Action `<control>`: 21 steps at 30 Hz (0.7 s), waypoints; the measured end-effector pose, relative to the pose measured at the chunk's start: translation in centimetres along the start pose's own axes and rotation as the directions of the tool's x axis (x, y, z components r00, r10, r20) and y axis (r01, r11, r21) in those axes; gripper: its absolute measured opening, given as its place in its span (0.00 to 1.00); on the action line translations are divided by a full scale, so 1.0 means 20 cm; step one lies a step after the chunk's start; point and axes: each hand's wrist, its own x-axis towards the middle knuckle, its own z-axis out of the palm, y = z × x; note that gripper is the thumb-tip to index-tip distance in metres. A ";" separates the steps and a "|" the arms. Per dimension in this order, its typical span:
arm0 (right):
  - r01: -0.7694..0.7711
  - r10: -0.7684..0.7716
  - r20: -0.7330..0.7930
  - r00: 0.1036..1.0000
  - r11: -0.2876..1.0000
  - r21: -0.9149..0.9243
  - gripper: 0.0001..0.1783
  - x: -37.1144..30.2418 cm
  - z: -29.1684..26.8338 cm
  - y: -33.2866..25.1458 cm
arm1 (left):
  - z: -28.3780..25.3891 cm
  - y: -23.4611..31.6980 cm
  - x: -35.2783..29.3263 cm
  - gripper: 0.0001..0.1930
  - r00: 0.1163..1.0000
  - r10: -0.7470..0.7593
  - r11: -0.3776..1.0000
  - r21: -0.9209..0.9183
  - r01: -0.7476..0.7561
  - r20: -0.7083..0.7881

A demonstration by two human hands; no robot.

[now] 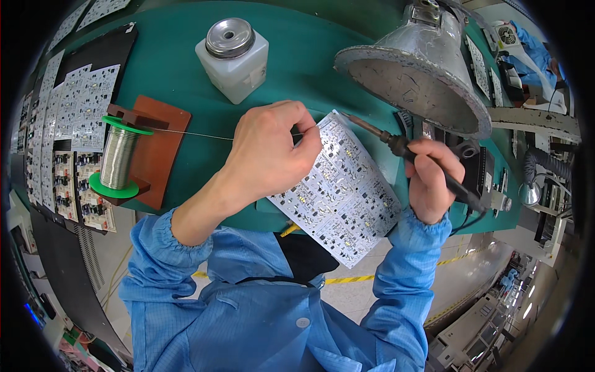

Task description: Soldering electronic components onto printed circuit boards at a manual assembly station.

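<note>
My left hand [268, 149] is closed in a pinch on thin solder wire [201, 134], over the upper left edge of a white circuit board panel [350, 195]. Back to the left, the wire runs to a spool [119, 159] with green flanges on a brown stand [162, 149]. In my right hand [434, 180] is a soldering iron [400, 146], its tip pointing up and left near the panel's top corner. Whether the tip touches the board I cannot tell. Small parts and shiny solder spots cover the panel, which lies tilted and reaches past the table's near edge.
A white square bottle [234, 71] with a metal top stands at the back of the green table [297, 56]. A large metal hood [421, 80] hangs close above the iron at right. More circuit boards [93, 105] lie on a black tray at left.
</note>
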 end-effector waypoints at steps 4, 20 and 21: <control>0.242 -0.249 -0.027 0.968 0.959 -0.150 0.14 -0.11 0.06 0.01 | 0.00 0.02 0.00 0.03 1.000 -0.017 0.999 -0.036 0.017 0.012; 0.324 -0.327 0.026 0.945 0.918 -0.231 0.09 -0.15 0.13 0.05 | 0.00 0.01 0.01 0.03 0.999 -0.031 0.997 -0.069 0.032 0.015; 0.324 -0.327 0.028 0.945 0.917 -0.230 0.09 -0.16 0.13 0.05 | 0.00 0.01 0.01 0.03 0.999 -0.041 0.996 -0.078 0.042 0.020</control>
